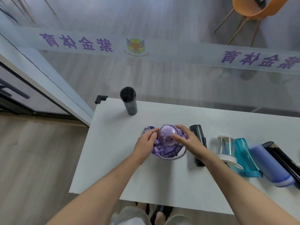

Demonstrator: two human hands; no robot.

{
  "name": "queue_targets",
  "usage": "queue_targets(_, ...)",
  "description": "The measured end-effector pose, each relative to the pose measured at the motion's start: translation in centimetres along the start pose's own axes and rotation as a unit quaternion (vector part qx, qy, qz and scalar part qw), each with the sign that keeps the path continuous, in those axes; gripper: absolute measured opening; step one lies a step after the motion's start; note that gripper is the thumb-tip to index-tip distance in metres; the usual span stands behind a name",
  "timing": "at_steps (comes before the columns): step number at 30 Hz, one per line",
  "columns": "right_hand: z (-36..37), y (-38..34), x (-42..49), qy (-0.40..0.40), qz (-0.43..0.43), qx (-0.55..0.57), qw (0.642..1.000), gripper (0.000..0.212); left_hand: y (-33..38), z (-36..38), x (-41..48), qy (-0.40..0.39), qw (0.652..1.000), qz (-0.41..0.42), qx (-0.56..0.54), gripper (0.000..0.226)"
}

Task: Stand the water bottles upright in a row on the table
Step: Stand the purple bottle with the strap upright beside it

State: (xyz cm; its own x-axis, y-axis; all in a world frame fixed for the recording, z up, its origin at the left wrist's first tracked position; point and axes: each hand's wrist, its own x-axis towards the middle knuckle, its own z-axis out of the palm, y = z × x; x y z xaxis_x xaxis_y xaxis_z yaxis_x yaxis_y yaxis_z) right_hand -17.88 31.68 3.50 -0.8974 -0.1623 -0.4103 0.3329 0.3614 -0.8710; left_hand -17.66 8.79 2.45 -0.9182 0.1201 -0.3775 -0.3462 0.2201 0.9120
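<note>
Standing purple bottle (165, 138) between both hands

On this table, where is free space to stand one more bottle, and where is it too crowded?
Bare table lies between the upright black bottle and the purple bottle, along the far edge, and near the front edge. The right side is crowded with lying bottles.

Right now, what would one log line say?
hands: left, right on purple bottle | upright: black bottle | lying: five others
</note>
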Motion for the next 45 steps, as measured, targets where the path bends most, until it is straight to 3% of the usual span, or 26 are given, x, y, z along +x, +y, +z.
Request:
queue_targets(4, 0.6, 0.6, -0.2, 0.026, 0.032, 0.131, 0.991, 0.054, 1.2, 0.2, 0.3, -0.042, 0.999, 0.007, -0.004, 0.035)
queue_targets(10, 1.0, -0.4, -0.6, 0.078, -0.002, 0.065, 0.995, 0.049, 1.7, 0.0, 1.5, -0.037, 0.999, 0.004, 0.007, 0.034)
queue_targets(16, 0.8, -0.3, -0.6, 0.052, -0.049, -0.073, 0.995, 0.093, 0.1, -1.0, 2.2, 0.016, 0.999, -0.023, 0.029, 0.032)
queue_targets(20, 1.3, 0.7, 0.0, 0.069, -0.056, -0.082, 0.993, 0.097, -1.0, -1.4, 1.6, -0.06, 0.997, -0.025, 0.039, 0.031)
queue_targets(23, 1.9, 1.0, 0.1, 0.09, -0.07, -0.101, 0.988, 0.098, -1.3, -1.4, 0.8, -0.137, 0.989, -0.017, 0.058, 0.059)
queue_targets(26, 1.6, 1.6, 0.3, 0.062, -0.075, -0.111, 0.989, 0.106, -1.8, -1.2, 0.9, -0.163, 0.982, -0.017, 0.096, 0.096)
queue_targets(30, -0.3, 2.0, 0.4, -0.029, -0.054, -0.143, 0.988, 0.144, -1.8, -1.1, 1.4, -0.154, 0.978, -0.002, 0.139, 0.104)
queue_targets(33, -1.0, 2.3, 0.7, -0.057, -0.06, -0.166, 0.983, 0.153, -1.8, -1.0, 1.7, -0.148, 0.976, 0.008, 0.16, 0.105)
queue_targets(41, -0.9, 2.4, 0.6, -0.056, -0.057, -0.168, 0.983, 0.152, -1.8, -1.0, 1.8, -0.145, 0.97, 0.017, 0.192, 0.105)
queue_targets(45, -0.3, 1.5, 0.1, -0.02, -0.058, -0.12, 0.991, 0.127, -1.5, -1.1, 2.0, -0.155, 0.968, 0.009, 0.196, 0.105)
